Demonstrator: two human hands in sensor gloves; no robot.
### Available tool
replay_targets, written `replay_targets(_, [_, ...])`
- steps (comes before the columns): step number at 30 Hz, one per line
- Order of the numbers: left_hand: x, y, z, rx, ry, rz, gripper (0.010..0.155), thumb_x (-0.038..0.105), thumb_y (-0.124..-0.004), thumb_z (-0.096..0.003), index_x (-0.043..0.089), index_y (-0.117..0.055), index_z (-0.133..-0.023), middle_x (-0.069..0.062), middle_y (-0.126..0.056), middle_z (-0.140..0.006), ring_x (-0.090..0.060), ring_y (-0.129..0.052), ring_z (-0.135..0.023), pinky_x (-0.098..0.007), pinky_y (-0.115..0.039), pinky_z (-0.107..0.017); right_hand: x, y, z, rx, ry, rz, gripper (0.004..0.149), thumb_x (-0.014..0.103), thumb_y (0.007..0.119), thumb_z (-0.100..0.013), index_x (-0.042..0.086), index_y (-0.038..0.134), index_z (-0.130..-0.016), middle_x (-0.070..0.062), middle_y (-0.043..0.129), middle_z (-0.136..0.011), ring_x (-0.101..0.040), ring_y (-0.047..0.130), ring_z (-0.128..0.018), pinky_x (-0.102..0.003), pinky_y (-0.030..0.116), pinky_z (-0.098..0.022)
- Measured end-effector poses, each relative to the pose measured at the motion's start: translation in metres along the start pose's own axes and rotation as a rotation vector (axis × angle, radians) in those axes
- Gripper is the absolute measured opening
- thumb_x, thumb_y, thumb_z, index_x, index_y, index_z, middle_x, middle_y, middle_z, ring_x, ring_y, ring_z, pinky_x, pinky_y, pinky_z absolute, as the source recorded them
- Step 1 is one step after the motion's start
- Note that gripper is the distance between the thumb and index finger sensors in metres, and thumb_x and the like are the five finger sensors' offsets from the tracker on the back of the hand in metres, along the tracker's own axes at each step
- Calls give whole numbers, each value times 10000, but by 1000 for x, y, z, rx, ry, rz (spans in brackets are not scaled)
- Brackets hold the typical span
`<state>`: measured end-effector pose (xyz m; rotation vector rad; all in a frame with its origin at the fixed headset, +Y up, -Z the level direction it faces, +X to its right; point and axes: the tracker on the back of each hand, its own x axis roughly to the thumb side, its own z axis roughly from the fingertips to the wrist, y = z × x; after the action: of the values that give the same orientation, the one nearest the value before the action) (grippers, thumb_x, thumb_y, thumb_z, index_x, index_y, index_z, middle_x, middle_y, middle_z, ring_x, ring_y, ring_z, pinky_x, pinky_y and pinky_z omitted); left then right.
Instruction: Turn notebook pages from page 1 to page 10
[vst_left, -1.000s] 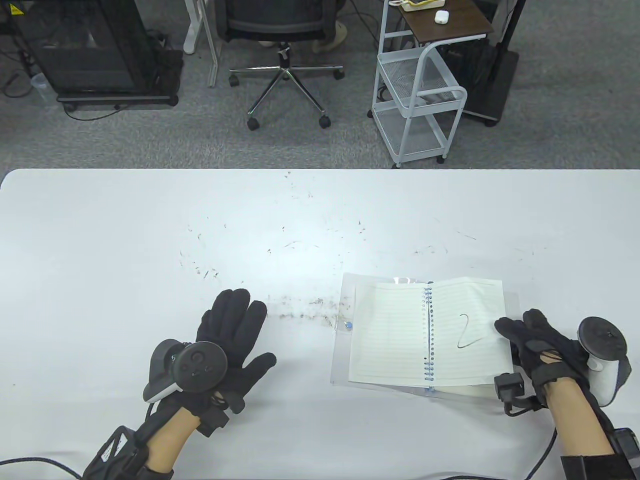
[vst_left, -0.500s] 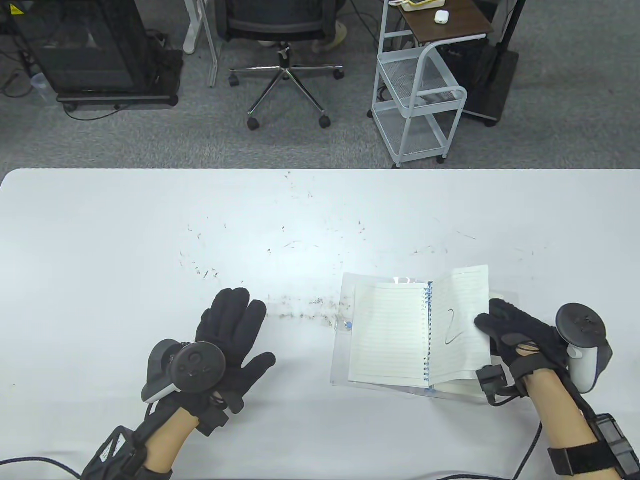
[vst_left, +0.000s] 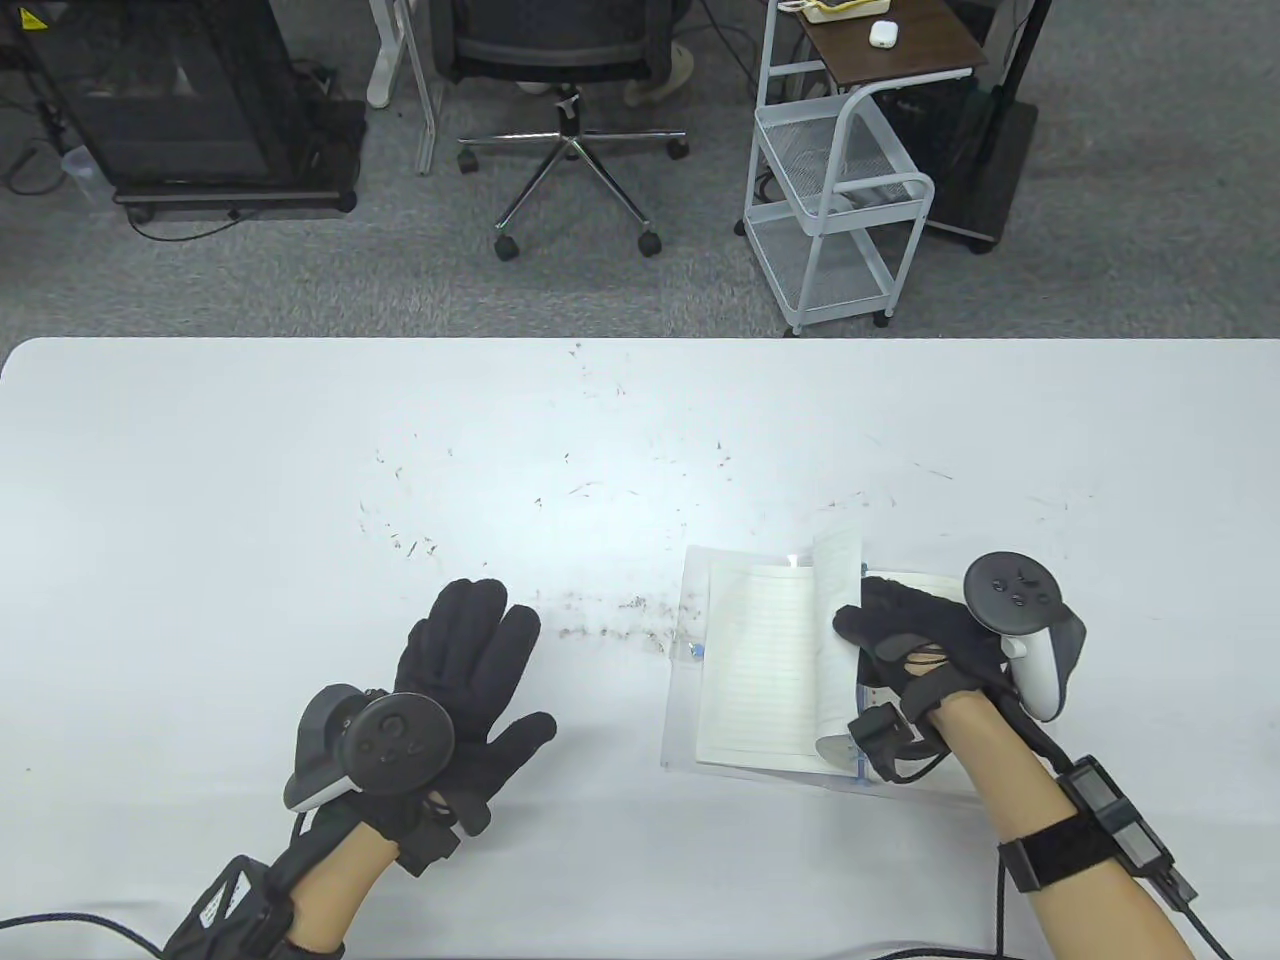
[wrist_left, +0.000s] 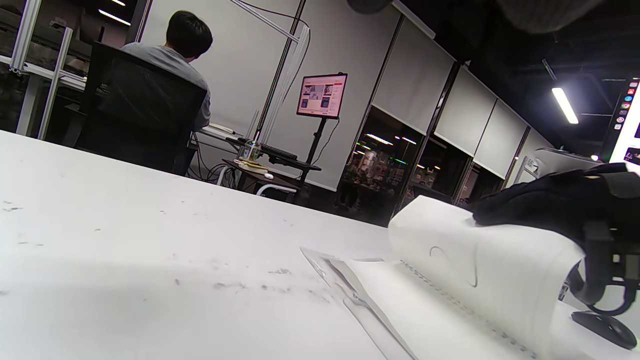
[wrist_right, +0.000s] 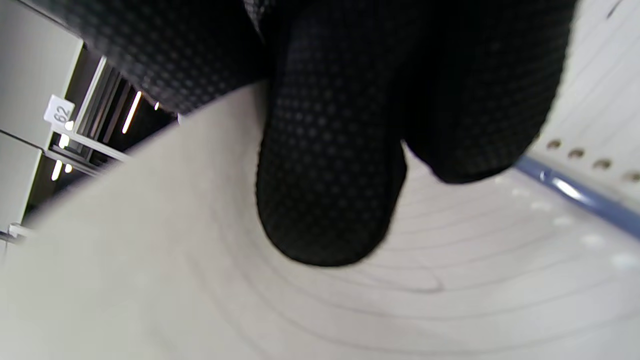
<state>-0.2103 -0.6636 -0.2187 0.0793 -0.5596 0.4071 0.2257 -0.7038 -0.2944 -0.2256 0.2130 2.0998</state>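
A spiral notebook (vst_left: 755, 670) lies open on the white table (vst_left: 300, 480), right of the middle near the front edge. My right hand (vst_left: 880, 625) holds the ruled page marked "2" (vst_left: 838, 600), which stands curled upright over the blue spiral. The left wrist view shows this curled page (wrist_left: 480, 265) with my right hand (wrist_left: 550, 205) on its top edge. In the right wrist view my fingers (wrist_right: 330, 190) press against the bent page (wrist_right: 200, 250), with the spiral (wrist_right: 575, 192) beside it. My left hand (vst_left: 470, 660) rests flat on the table, fingers spread, left of the notebook and apart from it.
The notebook's clear plastic cover (vst_left: 685, 640) lies flat under the left page. Dark scuff marks (vst_left: 600, 610) run across the table between my left hand and the notebook. An office chair (vst_left: 570, 90) and a white wire cart (vst_left: 840, 200) stand beyond the far edge.
My right hand has lifted the page marked "2" off the right side and carried it leftward to upright over the spiral. My left hand has barely moved.
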Motion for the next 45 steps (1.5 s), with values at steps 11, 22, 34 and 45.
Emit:
replay_targets(11, [3, -1, 1, -3, -13, -1, 853, 687, -636, -456, 254, -362, -1138, -108, -217, -1188, -471, -200, -1137, -712, -375, -734, -2, 53, -24, 49, 20, 152, 593, 336, 915, -425, -1, 674, -849, -135, 1023, -599, -124, 1140, -294, -384, 945, -281])
replay_targets(22, [4, 0, 1, -1, -14, 0, 854, 688, -636, -456, 254, -363, -1139, -107, -216, -1188, -471, -199, -1137, -713, -375, -734, -5, 66, -26, 167, -8, 162, 736, 517, 800, -477, -15, 539, -914, -279, 854, -787, -223, 1117, -414, -443, 913, -338])
replay_targets(34, [4, 1, 1, 5, -17, 2, 854, 687, -636, -456, 254, -361, -1138, -106, -215, -1188, -471, -197, -1136, -712, -374, -735, -30, -12, 1, 41, -58, 117, 817, 552, 794, -482, 21, 412, -972, -327, 656, -933, -436, 948, -668, -608, 771, -469])
replay_targets(45, [-2, -4, -1, -25, 13, 4, 854, 687, -637, -456, 255, -359, -1138, -108, -214, -1188, -471, -196, -1135, -712, -373, -735, -95, -50, -7, 29, 104, 488, 1041, 789, 727, -459, 115, 158, -1011, -393, 244, -1024, -695, 279, -902, -776, 375, -592])
